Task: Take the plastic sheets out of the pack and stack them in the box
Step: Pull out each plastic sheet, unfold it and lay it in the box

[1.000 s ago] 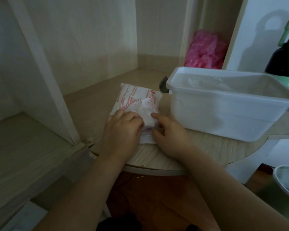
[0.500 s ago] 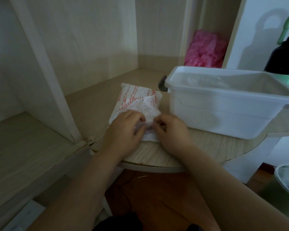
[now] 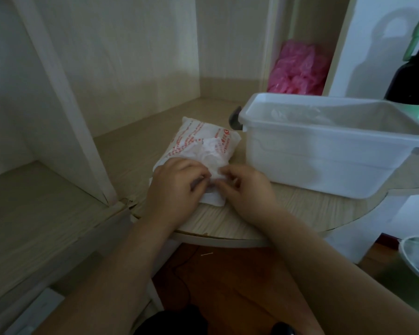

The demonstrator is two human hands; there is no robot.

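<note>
since right hand (image 3: 249, 189) curled, it and left hand (image 3: 177, 187) pinch sheet (image 3: 213, 163)

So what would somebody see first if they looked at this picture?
Probably the left hand and right hand, pinching the white pack with red print near the front edge of the shelf. Next, the big white box right of the pack, and the bright pink bag in the nook behind it.

A home storage corner with built-in furniture.
Pale wood-grain laminate shelving (image 3: 65, 93) with upright partitions meets a rounded counter (image 3: 300, 213) in the same finish. A nook behind holds crumpled pink plastic bags (image 3: 298, 68). A dark bottle (image 3: 411, 78) stands at the right, a white storage box (image 3: 324, 155) sits on the counter, and a reddish wooden floor (image 3: 228, 286) shows below.
</note>
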